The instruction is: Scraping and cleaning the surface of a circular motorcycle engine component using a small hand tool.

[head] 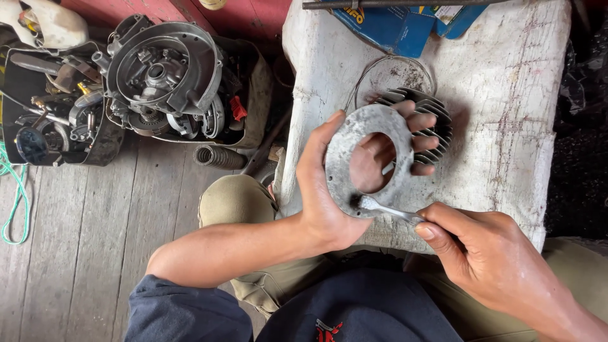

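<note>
My left hand (326,190) grips a finned metal engine cylinder (425,123) with its flat grey ring-shaped flange (348,152) turned up toward me; the fingers curl through and around the bore. My right hand (484,253) pinches a thin metal scraping tool (389,211) whose tip rests on the lower edge of the flange. Both hands hover over a white cloth-covered block (500,95) in front of my knees.
A metal wire ring (392,69) lies on the cloth behind the cylinder, with blue cardboard boxes (396,25) and a dark rod (380,4) at the far edge. On the plank floor at left sit an engine crankcase (161,69), loose parts, a coil spring (218,156) and green cord (16,196).
</note>
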